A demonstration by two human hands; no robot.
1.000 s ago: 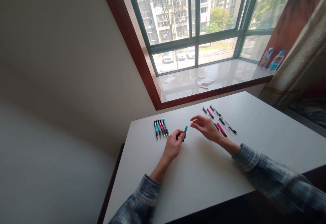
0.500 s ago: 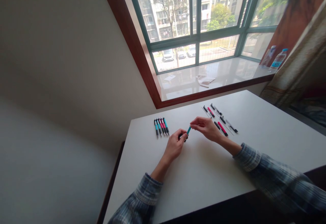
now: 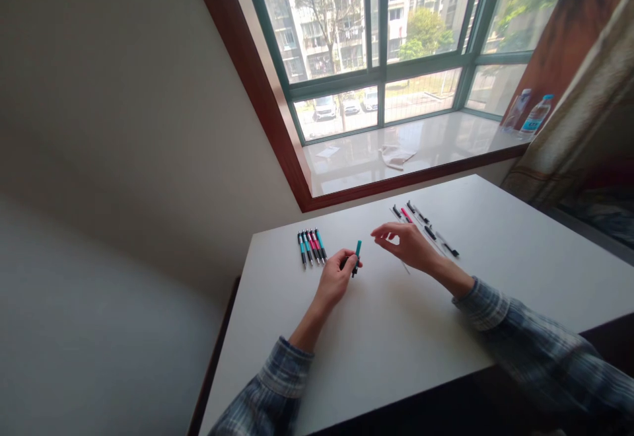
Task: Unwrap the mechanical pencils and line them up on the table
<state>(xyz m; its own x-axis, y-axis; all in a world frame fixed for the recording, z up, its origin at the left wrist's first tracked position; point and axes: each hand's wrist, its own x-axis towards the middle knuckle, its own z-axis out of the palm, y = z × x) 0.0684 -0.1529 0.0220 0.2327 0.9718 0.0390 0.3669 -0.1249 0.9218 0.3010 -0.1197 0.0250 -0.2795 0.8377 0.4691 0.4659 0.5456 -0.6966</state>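
My left hand (image 3: 337,274) is closed round a teal and black pen barrel (image 3: 358,249), whose teal end points up past the fingers. To its right, my right hand (image 3: 403,243) hovers above the table with thumb and fingertips apart, and nothing shows between them. Behind and beside that hand lie loose pen parts: a red barrel (image 3: 405,215), a black grip piece (image 3: 430,232) and a clear tube with a black clip end (image 3: 450,246). A thin refill-like stick (image 3: 405,266) shows just under the right hand, which hides some parts.
Several whole pens (image 3: 312,248) in teal, red and black lie in a row left of my left hand. The white table (image 3: 386,343) meets a wall and a window sill (image 3: 356,165) with papers. A plastic bottle (image 3: 536,116) stands at the sill's right end.
My right hand has let go of the teal barrel, its fingers parting and moving slightly upward. The barrel now stands more upright in my left hand.
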